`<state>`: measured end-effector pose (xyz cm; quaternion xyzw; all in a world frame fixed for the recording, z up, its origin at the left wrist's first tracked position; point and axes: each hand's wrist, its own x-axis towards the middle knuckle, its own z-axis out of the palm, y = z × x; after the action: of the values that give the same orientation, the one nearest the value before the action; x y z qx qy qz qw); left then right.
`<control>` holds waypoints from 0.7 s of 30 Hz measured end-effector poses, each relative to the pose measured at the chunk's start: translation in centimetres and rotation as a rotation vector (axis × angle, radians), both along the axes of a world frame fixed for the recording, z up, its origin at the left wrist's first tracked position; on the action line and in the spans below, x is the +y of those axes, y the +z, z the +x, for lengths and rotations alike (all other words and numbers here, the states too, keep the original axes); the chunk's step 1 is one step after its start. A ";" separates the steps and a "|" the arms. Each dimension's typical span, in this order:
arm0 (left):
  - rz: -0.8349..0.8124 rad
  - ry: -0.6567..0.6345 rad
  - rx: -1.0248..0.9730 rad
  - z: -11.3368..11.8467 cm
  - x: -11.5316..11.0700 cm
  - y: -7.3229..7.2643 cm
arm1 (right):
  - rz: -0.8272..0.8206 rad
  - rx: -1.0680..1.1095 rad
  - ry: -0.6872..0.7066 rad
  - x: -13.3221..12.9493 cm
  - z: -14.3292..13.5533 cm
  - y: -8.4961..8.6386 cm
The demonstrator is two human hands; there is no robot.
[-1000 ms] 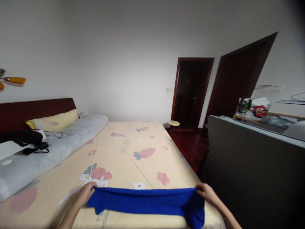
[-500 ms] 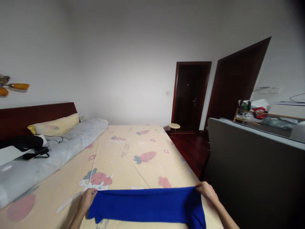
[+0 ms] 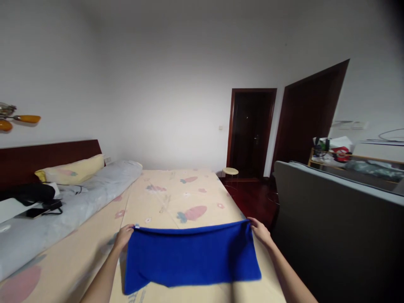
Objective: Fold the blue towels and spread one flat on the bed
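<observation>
A blue cloth point(image 3: 192, 256), looking like a towel, is stretched between my two hands over the bed point(image 3: 164, 210). My left hand point(image 3: 125, 236) pinches its upper left corner, where a small white tag shows. At the upper right corner, my right hand point(image 3: 259, 230) is closed on the edge. The top edge is pulled nearly straight and sags slightly in the middle. Its lower edge hangs down close to the sheet; whether it touches is hard to tell. A dark shadow falls across the right part of the cloth.
Along the bed's left lies a long grey bundle point(image 3: 104, 185) with black items point(image 3: 38, 195) on it, beside a yellow pillow point(image 3: 72, 168). A dark grey panel point(image 3: 331, 227) rises on the right. Beyond the bed stand a round stool point(image 3: 230, 171) and a doorway point(image 3: 252, 134).
Both hands have moved up and away from me with the cloth's top edge. More of the cloth now hangs open below them, and its lower right part has spread out.
</observation>
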<state>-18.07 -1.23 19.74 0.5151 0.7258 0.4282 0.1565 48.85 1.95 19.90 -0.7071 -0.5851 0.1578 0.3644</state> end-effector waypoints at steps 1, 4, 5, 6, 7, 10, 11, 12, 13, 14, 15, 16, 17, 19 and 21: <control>0.021 -0.015 -0.025 0.0 0.7 0.8 | 0.022 -0.002 0.005 0.4 -0.1 0.8; 0.087 -0.038 -0.099 -0.1 2.6 3.3 | 0.099 -0.003 0.036 1.6 -0.3 3.1; 0.109 -0.040 -0.124 -0.1 3.1 4.0 | 0.127 0.000 0.050 1.9 -0.3 3.8; 0.130 -0.041 -0.149 -0.1 3.5 4.6 | 0.153 0.005 0.065 2.2 -0.4 4.3; 0.149 -0.041 -0.175 -0.1 3.7 5.1 | 0.175 0.015 0.079 2.4 -0.3 4.7; 0.184 -0.032 -0.260 -0.1 3.3 5.2 | 0.200 0.068 0.126 2.5 -0.1 4.5; 0.182 -0.022 -0.293 0.0 2.7 4.8 | 0.195 0.093 0.141 2.2 0.0 4.0; 0.171 -0.008 -0.330 0.1 1.8 4.1 | 0.185 0.120 0.153 1.7 0.1 3.3; 0.153 0.009 -0.371 0.2 0.8 3.2 | 0.174 0.147 0.162 1.0 0.2 2.3; 0.127 0.028 -0.414 0.5 -0.4 2.0 | 0.161 0.172 0.167 0.1 0.2 1.2; 0.096 0.050 -0.460 0.8 -1.8 0.7 | 0.146 0.189 0.167 -1.0 0.3 -0.2; 0.062 0.076 -0.504 1.1 -3.4 -0.8 | 0.131 0.211 0.164 -2.3 0.3 -1.7; 0.026 0.105 -0.546 1.4 -4.9 -2.4 | 0.113 0.247 0.152 -3.6 0.3 -3.4; -0.044 0.173 -0.617 2.1 -8.0 -5.8 | 0.056 0.378 0.111 -6.6 0.1 -7.1; -0.095 0.222 -0.733 2.3 -10.8 -9.3 | -0.061 0.566 0.041 -9.5 -0.2 -10.5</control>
<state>-15.75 -11.98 10.42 0.2383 0.6920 0.5642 0.3822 48.70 -7.54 9.35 -0.6336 -0.4691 0.3737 0.4887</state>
